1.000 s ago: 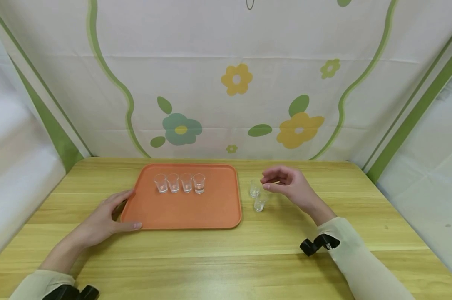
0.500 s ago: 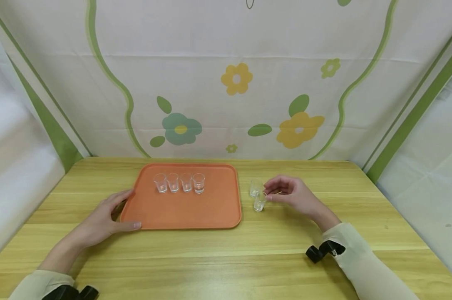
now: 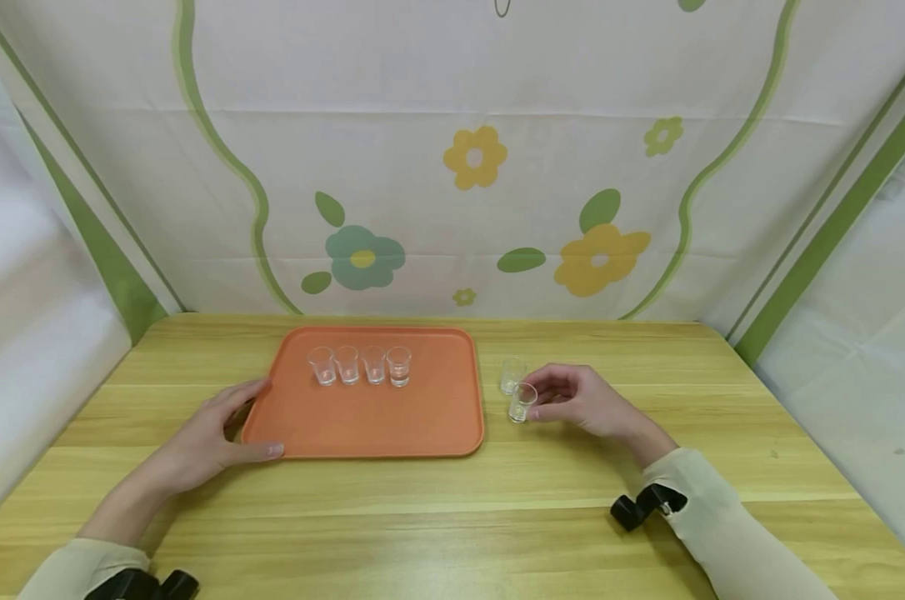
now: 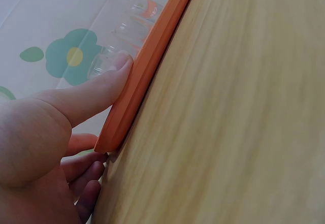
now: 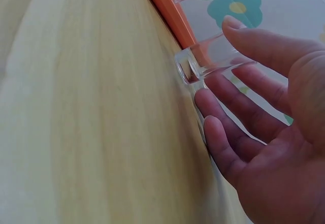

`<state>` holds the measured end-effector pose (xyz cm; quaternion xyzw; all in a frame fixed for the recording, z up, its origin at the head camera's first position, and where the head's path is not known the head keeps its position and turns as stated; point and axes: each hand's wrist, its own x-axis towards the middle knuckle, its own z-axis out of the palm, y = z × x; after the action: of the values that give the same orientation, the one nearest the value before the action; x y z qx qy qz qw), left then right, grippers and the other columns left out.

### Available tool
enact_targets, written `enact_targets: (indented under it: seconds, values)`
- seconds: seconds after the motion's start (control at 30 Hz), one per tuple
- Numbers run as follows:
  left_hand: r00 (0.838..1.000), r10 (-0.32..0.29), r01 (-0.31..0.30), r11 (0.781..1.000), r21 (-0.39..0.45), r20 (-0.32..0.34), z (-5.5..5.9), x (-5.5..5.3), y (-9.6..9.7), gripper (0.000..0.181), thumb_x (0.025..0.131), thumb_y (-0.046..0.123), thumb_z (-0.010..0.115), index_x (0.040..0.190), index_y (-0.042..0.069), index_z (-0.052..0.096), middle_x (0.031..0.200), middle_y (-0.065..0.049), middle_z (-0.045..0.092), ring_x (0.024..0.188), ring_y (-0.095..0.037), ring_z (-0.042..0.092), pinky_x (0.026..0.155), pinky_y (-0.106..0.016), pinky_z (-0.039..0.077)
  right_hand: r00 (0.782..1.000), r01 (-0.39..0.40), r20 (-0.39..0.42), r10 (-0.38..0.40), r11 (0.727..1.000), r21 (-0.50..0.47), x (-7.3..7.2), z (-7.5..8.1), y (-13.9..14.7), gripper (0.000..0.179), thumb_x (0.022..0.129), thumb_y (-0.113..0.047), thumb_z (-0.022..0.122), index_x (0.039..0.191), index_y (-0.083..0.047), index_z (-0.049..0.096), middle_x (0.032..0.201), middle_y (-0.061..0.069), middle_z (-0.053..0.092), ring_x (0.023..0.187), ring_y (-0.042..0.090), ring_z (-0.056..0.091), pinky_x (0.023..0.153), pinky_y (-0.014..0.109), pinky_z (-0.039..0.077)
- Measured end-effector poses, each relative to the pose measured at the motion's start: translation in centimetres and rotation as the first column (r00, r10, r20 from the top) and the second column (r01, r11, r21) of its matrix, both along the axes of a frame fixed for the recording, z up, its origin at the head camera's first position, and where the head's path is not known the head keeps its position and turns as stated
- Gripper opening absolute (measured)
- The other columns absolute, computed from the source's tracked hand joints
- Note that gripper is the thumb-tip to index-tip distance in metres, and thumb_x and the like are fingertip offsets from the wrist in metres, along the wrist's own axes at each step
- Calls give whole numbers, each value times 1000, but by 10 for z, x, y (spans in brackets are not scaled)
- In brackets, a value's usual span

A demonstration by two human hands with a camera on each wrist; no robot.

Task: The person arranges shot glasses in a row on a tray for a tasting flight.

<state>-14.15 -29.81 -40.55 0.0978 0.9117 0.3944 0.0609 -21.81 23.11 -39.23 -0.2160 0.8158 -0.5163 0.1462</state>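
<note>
In the head view my left hand [image 3: 205, 442] holds the near left corner of an orange tray [image 3: 377, 425], its thumb on the front rim and its fingers at the left side. In the left wrist view the thumb lies against the tray edge [image 4: 139, 89]. My right hand [image 3: 591, 404] pinches a clear shot glass [image 3: 522, 405] just right of the tray. The right wrist view has this shot glass [image 5: 213, 56] between thumb and fingers, upright with its thick base at the table. A second shot glass [image 3: 510, 377] stands right behind it.
Several clear shot glasses [image 3: 348, 367] stand in a row on the back half of the tray. The wooden table [image 3: 392, 525] ends at a white cloth [image 3: 392, 150] with printed flowers at the back.
My right hand has come down from above the two glasses and closed its thumb and fingers on the nearer one. The left hand and tray have stayed put.
</note>
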Motion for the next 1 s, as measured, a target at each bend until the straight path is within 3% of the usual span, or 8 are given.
enact_targets:
  seconds: [0.47,1.0]
  values:
    - [1000,3,-3,1000,-1,3,1,-1,0,103,89,30,87,166,-2,27,167,-36,26,150,-62,27,112,-79,31,999,13,-47,-12,999,32,5,4,-8,34,90,-16,86,121,-9,75,119,12,76,107,19,72,92,25,60]
    - [1000,5,-5,1000,0,9,2,0,1,103,89,32,87,166,-1,27,168,-35,25,151,-62,24,113,-80,28,999,10,-44,-14,996,-88,12,19,-28,35,93,-16,84,125,-9,73,123,15,75,107,19,74,89,28,63]
